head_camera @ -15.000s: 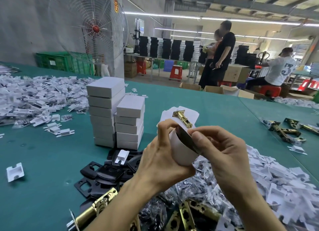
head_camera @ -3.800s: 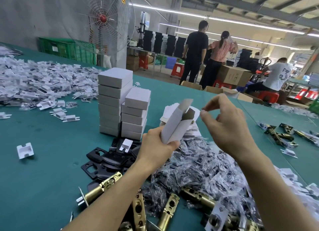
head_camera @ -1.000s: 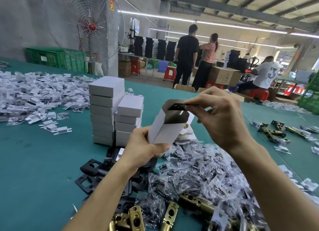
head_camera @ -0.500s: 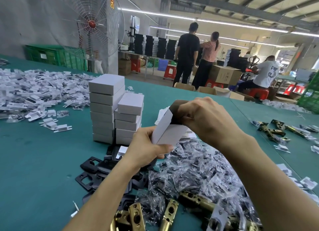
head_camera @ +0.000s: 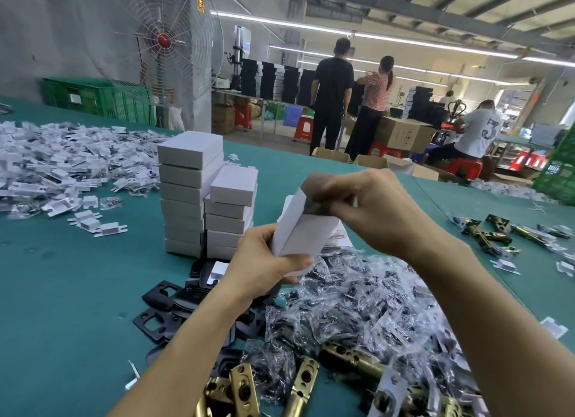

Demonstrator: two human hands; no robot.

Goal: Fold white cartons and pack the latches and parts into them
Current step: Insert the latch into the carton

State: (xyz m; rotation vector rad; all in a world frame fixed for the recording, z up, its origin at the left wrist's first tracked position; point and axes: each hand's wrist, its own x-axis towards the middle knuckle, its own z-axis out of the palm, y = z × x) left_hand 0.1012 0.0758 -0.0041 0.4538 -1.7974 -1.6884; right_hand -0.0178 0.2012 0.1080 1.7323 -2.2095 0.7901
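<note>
My left hand (head_camera: 264, 261) grips the lower end of the white carton (head_camera: 306, 233), held above the table (head_camera: 77, 292). Its long axis tilts up and away. My right hand (head_camera: 373, 211), nearer the open upper end, pinches the top flap (head_camera: 314, 184) for tucking.

Curls the right hand (head_camera: 373, 211) down over the open mouth of the carton (head_camera: 306, 236) at frame centre, instead of pinching a black plate above it as a second ago. Shows that plate no longer. Presents a squared carton, not the earlier curved sheet.
</note>
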